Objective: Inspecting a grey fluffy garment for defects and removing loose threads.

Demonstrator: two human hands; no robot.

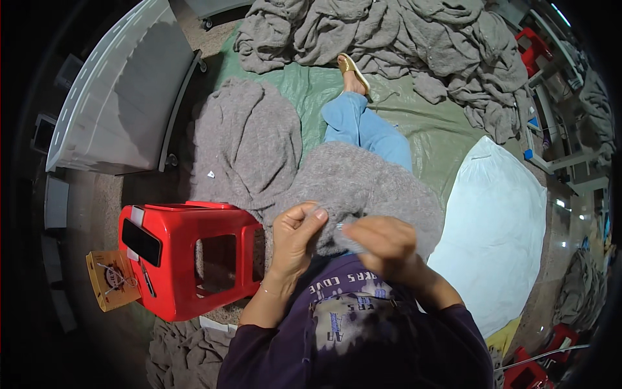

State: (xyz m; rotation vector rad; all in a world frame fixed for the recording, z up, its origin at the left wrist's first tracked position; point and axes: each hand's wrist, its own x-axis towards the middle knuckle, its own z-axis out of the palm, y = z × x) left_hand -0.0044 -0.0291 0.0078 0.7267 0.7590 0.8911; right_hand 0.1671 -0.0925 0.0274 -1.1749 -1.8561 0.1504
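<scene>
A grey knitted garment [363, 175] lies across my lap. My left hand [297, 235] pinches part of its edge between thumb and curled fingers. Close by on the right, my right hand [383, 245] is curled, with its fingers drawn together over the fabric, and slightly smeared by motion. A small pale glint shows by its fingertips; what it holds, if anything, cannot be made out. Another grey knitted piece [249, 139] is spread just left of my legs, touching the one on my lap, with a small white tag on it.
To the left stands a red plastic stool [188, 292] bearing a black phone [141, 243] and a yellow box [111, 279]. A white wheeled bin [123, 97] is behind it. Piled grey knitwear [402, 45] lies ahead on a green sheet [311, 84]. A full white sack [495, 240] sits at right.
</scene>
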